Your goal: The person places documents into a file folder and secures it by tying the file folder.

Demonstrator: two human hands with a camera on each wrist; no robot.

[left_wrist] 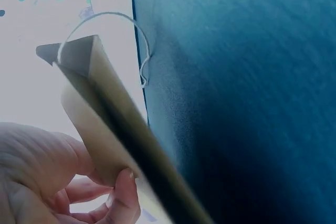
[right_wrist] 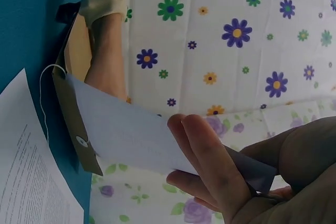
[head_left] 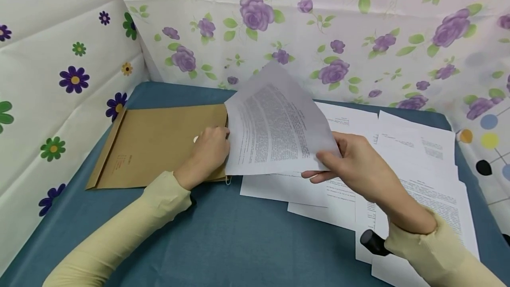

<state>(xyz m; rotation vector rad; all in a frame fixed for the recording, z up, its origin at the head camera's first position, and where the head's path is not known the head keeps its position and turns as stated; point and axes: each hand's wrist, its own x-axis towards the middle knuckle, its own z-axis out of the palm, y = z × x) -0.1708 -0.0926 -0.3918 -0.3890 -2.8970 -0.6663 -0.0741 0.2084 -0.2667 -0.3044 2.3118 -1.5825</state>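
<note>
A printed sheet [head_left: 275, 123] is at a brown envelope's [head_left: 159, 145] mouth.
By the left edge of the desk [head_left: 223, 234], the left hand [head_left: 208, 149] pinches the envelope's upper layer; the right hand [head_left: 354, 163], thumb and fingers closed on the sheet's near right corner, holds it tilted above the desk. Whether its left edge is inside, I cannot tell. Other printed papers [head_left: 430, 189] overlap toward the right edge.

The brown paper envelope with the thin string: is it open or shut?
The envelope is open: the left wrist view shows its two sides parted at the mouth, where the bare left hand pinches one side.
</note>
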